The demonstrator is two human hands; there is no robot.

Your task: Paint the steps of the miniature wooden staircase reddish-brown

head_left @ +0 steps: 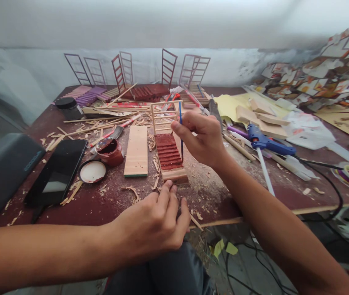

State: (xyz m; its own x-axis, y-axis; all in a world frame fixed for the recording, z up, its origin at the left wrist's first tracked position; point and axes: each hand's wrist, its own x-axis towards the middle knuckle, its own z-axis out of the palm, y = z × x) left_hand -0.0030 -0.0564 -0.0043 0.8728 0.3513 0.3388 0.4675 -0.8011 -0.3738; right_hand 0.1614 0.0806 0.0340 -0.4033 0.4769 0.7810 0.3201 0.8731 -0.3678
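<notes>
In my right hand (200, 137) is a thin blue paintbrush (181, 127), pinched upright between thumb and fingers. Its dark tip points down at the right edge of a small wooden model (169, 150). Dark red paint covers the model's stepped slats; its ladder-like back frame and front block are bare wood. My left hand (165, 213) reaches in from the near side, fingertips against the front block and thumb apart from it. Left of the model stand a plain wooden board (136, 151), an uncapped jar of red paint (113, 153) and its white-lined lid (92, 171).
A black phone (58, 172) and dark case (8, 172) lie left. A blue glue gun (268, 143), its cord and wood blocks (262, 116) occupy the right. Similar models (149, 92) line the back. Shavings and sticks litter the table (220, 200); cables hang below its front edge.
</notes>
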